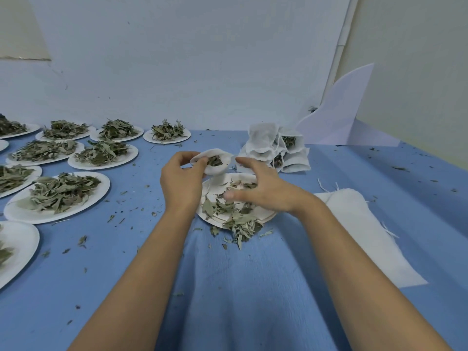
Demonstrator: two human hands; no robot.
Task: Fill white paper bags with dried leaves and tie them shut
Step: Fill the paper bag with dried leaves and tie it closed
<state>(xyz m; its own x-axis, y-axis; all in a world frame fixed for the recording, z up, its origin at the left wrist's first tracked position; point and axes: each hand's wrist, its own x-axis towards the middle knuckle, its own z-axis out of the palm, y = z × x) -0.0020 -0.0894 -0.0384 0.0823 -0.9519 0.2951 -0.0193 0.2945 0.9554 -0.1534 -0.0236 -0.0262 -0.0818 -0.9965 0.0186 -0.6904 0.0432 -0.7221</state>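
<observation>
The left hand [181, 181] pinches the floppy white paper bag [217, 171] at the round white plate's [240, 176] twelve o'clock; the loose-fingered, empty right hand [258, 192] may spill dried grey-green leaves [236, 219].

Person seen only as two arms: left forearm [152, 262] and right forearm [354, 262] bare along their whole visible length, down to the lower edge of the view. Left hand [181, 183] and right hand [266, 191] bare as well, fingers slim. Right fingertips blurred; nails too small to make out.
</observation>
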